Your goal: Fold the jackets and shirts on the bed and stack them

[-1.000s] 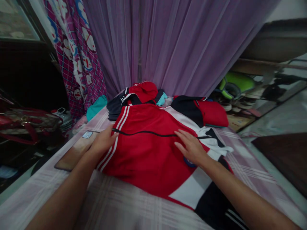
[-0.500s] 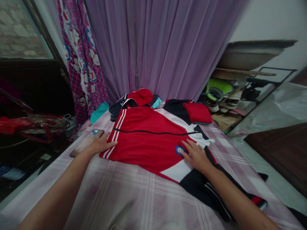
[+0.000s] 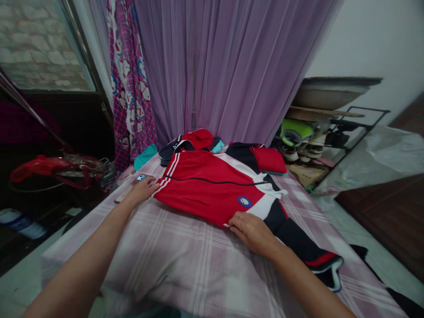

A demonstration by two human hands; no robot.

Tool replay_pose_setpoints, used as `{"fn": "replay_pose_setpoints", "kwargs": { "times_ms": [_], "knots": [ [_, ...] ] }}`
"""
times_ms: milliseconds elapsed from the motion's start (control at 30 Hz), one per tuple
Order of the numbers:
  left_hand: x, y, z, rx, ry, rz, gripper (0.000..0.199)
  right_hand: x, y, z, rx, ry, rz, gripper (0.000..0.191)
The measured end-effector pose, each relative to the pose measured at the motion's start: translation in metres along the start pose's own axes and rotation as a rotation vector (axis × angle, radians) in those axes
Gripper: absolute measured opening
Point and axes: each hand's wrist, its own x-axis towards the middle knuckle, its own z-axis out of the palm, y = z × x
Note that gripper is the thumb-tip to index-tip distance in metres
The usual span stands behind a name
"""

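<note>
A red zip-up track jacket (image 3: 205,190) with white and black panels lies spread on the checked bedsheet, its striped hem to the left and a dark sleeve to the right. At the near corner of the hem, my left hand (image 3: 144,190) grips the edge, fingers closed on the cloth. Below the round blue badge (image 3: 244,202), my right hand (image 3: 253,232) pinches the jacket's near edge. This near edge looks slightly raised off the sheet. A phone (image 3: 127,191) lies beside my left hand, partly covered by it.
Behind the jacket are a heap of red and dark clothes (image 3: 195,140) and a folded red and black garment (image 3: 270,160). Purple curtains (image 3: 232,66) hang at the back. Shoes sit on a rack (image 3: 353,145) at the right. The checked bedsheet (image 3: 185,265) covers the foreground.
My right hand has moved from the badge toward me to the jacket's near edge and closed on it. My left fingers have closed at the hem corner. The view has shifted slightly.
</note>
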Motion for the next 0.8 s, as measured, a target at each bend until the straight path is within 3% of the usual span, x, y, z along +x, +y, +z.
{"fn": "replay_pose_setpoints", "kwargs": {
  "times_ms": [133, 333, 400, 500, 600, 667, 800],
  "knots": [
    [-0.015, -0.009, 0.009, 0.137, -0.002, -0.040, 0.047, -0.009, -0.004, 0.006, 0.097, -0.085, 0.001, 0.023],
    [-0.038, -0.011, 0.015, 0.277, 0.074, -0.061, 0.055, -0.014, 0.000, 0.013, 0.166, 0.005, 0.185, 0.017],
    [-0.045, -0.007, 0.014, 0.247, 0.179, 0.020, 0.049, -0.020, 0.003, 0.013, 0.163, 0.017, 0.217, 0.020],
    [-0.063, -0.004, 0.018, 0.161, 0.299, 0.327, 0.034, -0.032, 0.005, 0.011, 0.185, 0.034, 0.231, 0.026],
    [-0.079, -0.004, 0.025, 0.106, 0.050, 0.655, 0.027, -0.042, 0.007, 0.010, 0.172, 0.046, 0.260, 0.031],
    [-0.084, -0.006, 0.029, 0.137, -0.108, 0.755, 0.026, -0.046, 0.009, 0.010, 0.159, 0.052, 0.283, 0.031],
    [-0.075, -0.007, 0.035, 0.227, -0.121, 0.776, 0.028, -0.047, 0.015, 0.013, 0.133, 0.055, 0.272, 0.029]
  ]
}}
